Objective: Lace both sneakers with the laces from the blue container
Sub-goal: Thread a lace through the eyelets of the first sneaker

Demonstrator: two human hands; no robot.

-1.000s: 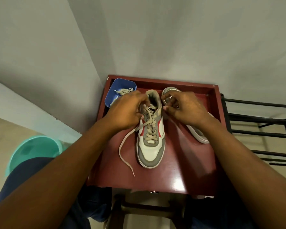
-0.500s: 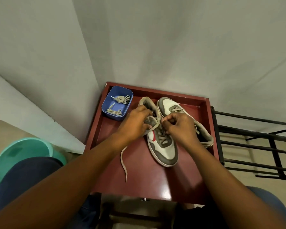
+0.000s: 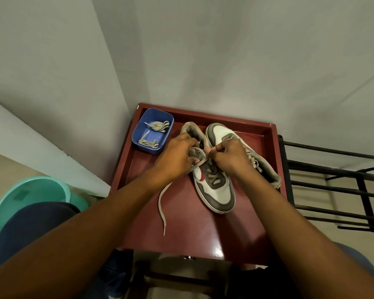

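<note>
Partly laced grey-white sneaker (image 3: 216, 192), toe near, lace (image 3: 161, 203) trailing left; second sneaker (image 3: 224, 133) beside; blue container (image 3: 139, 134) holds lace bundles (image 3: 159, 126).

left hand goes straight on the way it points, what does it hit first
Likely the tongue of the near sneaker, right by the left hand, then the right hand; depth is unclear.

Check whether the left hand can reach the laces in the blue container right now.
Probably yes. The blue container sits open just beyond the left hand, nothing between them, but its fingers grip the lace of the near sneaker and must let go first.
</note>
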